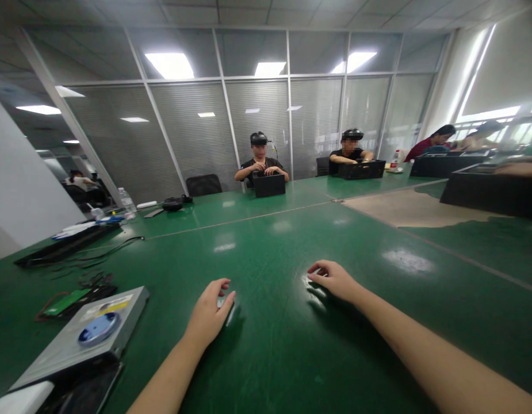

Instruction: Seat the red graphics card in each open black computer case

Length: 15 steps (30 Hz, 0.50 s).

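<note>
Both of my hands hover low over a glossy green table (266,356), apart from each other. My left hand (209,313) holds nothing; its fingers curl loosely with a gap between thumb and fingertips. To the right, my right hand (332,280) is likewise empty, thumb and fingers slightly parted. Nearest to my left hand is a silver optical disc drive (131,310) with a label on top, lying at the lower left. On the drive rests a round blue-and-white dish-like piece (99,329).
Beyond the drive lie a green circuit board (67,303) and a long black panel (67,244). A plastic bottle (126,202) stands at the far left. Across the table, people work at black boxes (270,185); another black case (490,190) sits at right.
</note>
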{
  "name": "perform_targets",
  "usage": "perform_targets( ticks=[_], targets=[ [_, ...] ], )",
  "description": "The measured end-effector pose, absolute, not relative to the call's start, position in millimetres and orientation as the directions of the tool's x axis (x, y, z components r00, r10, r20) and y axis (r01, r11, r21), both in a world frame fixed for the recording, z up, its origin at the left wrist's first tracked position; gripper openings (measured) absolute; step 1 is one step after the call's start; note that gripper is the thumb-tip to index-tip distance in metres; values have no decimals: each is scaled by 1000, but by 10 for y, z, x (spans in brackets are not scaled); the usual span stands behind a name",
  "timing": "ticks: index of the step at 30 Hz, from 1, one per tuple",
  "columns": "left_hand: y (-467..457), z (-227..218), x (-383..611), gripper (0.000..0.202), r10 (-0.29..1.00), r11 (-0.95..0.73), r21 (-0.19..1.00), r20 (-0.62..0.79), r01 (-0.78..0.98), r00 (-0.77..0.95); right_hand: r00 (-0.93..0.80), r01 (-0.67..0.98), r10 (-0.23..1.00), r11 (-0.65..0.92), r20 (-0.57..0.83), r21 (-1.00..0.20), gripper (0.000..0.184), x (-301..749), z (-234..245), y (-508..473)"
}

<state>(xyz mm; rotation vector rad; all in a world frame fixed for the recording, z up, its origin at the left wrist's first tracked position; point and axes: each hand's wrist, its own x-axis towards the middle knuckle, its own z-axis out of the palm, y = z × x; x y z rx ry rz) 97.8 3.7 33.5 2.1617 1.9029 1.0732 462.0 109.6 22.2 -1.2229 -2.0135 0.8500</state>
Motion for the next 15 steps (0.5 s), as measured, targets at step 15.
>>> perform_targets(
  ticks=[15],
  targets=[
    [32,289,992,35,920,-214,541,391,813,-18,-411,523,902,355,136,-775,31,4567,243,1039]
  ],
)
